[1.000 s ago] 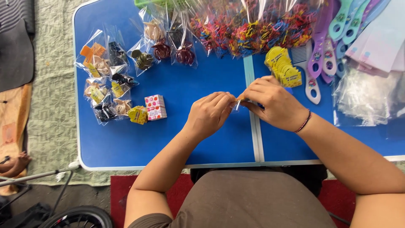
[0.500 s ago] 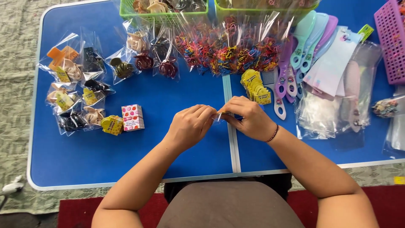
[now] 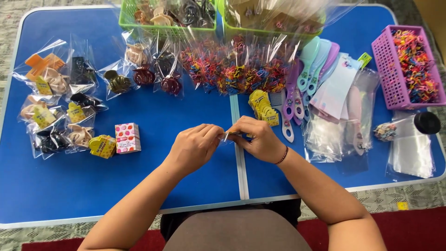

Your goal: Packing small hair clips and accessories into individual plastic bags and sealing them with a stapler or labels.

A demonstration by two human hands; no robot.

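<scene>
Blue and split by a pale seam down the middle, the folding tabletop (image 3: 139,186) fills most of the view, with grey-green matting showing past its edges. Along the far edge stand two green baskets (image 3: 167,29) of hair accessories, and at the right corner a pink basket (image 3: 388,74) of small coloured elastic bands. Before the green baskets lies a spread of clear bags of coloured bands (image 3: 232,69); to the left are cellophane-wrapped hair claws (image 3: 60,107) with yellow tags, and to the right pastel combs and brushes (image 3: 316,65) beside a loose pile of empty clear bags (image 3: 325,139). A small stack of yellow card tags (image 3: 264,106) sits just beyond the hands, and two little boxes (image 3: 116,142), one pink and one yellow, lie to the left.

At the centre, over the seam, the left hand (image 3: 193,146) and the right hand (image 3: 260,139) meet. Between them is a small clear packet (image 3: 231,135), pinched at each end: the fingers of both hands are closed narrowly on it, thumb against forefinger. What is inside cannot be made out.

By its look the packet is very light, thin and limp, slippery cellophane that creases easily. It is likely best taken at its edges with fingertip pinches, as it is held now, rather than squeezed across the middle.
</scene>
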